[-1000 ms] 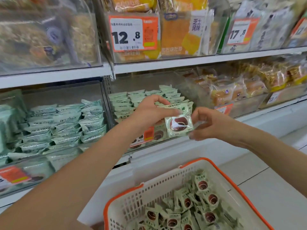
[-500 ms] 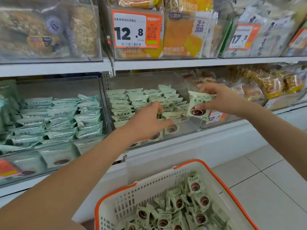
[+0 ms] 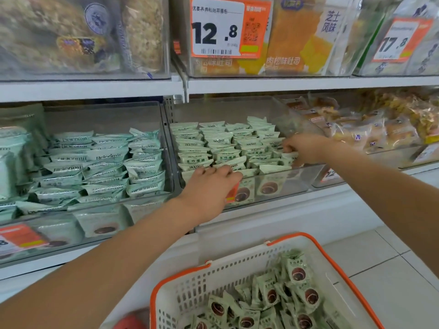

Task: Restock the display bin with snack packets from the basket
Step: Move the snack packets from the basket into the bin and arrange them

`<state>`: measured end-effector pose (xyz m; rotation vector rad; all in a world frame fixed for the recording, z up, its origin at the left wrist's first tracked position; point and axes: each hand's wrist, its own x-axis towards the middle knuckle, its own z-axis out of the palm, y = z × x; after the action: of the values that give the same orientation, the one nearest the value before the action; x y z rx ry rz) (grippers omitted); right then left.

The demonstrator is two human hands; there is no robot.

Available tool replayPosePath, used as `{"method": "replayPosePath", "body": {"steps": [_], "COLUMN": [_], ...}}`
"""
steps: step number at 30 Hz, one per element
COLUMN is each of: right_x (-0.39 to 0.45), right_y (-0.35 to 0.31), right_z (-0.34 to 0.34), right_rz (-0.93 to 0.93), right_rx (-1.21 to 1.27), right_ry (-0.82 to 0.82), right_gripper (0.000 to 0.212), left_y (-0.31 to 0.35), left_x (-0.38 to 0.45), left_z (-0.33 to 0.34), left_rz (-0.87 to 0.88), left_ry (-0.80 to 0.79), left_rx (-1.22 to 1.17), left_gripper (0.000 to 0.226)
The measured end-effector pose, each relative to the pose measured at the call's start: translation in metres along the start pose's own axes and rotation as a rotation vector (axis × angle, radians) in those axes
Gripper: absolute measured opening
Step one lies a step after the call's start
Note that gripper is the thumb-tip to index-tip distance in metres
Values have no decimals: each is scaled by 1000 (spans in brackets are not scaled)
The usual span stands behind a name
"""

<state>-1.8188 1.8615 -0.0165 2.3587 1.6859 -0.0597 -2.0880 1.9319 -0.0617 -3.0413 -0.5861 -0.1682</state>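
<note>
The snack packet [image 3: 288,158] that the right hand [image 3: 306,148] was carrying upright in front of the shelf half a second ago is now sitting down inside the display bin [image 3: 280,186], at the right end of the front rows, and the hand is still curling its fingers round it. It is pale green with dark lettering (most of it is hidden by the hand), standing on edge like its neighbours, its long axis running left to right along the row and its printed face turned toward the bin's front. The left hand [image 3: 209,188] has moved forward to the clear front wall, and its straight fingers are resting on the tops of the front-row packets [image 3: 221,148], gripping nothing. Below, the white basket [image 3: 228,274] with orange rim is holding a loose heap of the same packets [image 3: 273,302], their brown round pictures showing. A neighbouring bin [image 3: 152,210] of bluish-green packets is sitting to the left, and an orange price tag [image 3: 228,27] reading 12.8 is hanging above.
</note>
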Motion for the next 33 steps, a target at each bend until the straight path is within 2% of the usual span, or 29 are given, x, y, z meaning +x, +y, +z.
{"method": "replayPosePath", "body": {"steps": [4, 8, 11, 13, 14, 15, 18, 19, 20, 21, 23, 25, 28, 31, 33], "right_x": [3, 3, 0, -11, -19, -30, -82, -99, -114, -125, -148, -171, -190, -187, -177], "right_y": [-2, -7, -6, -6, -7, -11, -42, -54, -67, -80, -111, -147, -195, -232, -258], "right_z": [7, 7, 0, -8, -9, -9, 18, 39, 67, 100, 170, 233, 302, 332, 344], "right_rz": [18, 32, 74, 117, 133, 146, 200, 222, 242, 267, 356, 435, 433, 423, 377], "right_rx": [-124, -241, -96, 54, 136, 231, 452, 480, 515, 567, 722, 748, 804, 888, 1025], "right_ry": [72, 82, 21, 49, 138, 295, 934, 1047, 1081, 1038, 738, 382, -63, -384, -536], "right_gripper": [31, 47, 57, 55, 50, 41, 20, 17, 16, 18, 23, 29, 39, 42, 50], "left_y": [-1, 0, 1, 1, 0, -1, 4, 7, 12, 17, 29, 43, 59, 67, 63], "left_x": [-2, -3, -5, -9, -11, -13, -22, -25, -30, -37, -54, -78, -118, -158, -175], "left_z": [3, 3, 4, 3, 3, 5, 19, 28, 37, 46, 75, 115, 180, 228, 252], "left_rz": [6, 10, 17, 24, 26, 33, 186, 268, 350, 429, 504, 361, -11, -136, -211], "left_ry": [-4, -6, -1, -12, -5, 30, 299, 398, 463, 504, 460, 227, -253, -578, -734], "left_rx": [-10, 10, 47, 96, 115, 133, 159, 148, 140, 141, 162, 74, -124, -219, -265], "left_gripper": [63, 66, 74, 78, 79, 79, 67, 58, 47, 38, 32, 35, 46, 47, 37]}}
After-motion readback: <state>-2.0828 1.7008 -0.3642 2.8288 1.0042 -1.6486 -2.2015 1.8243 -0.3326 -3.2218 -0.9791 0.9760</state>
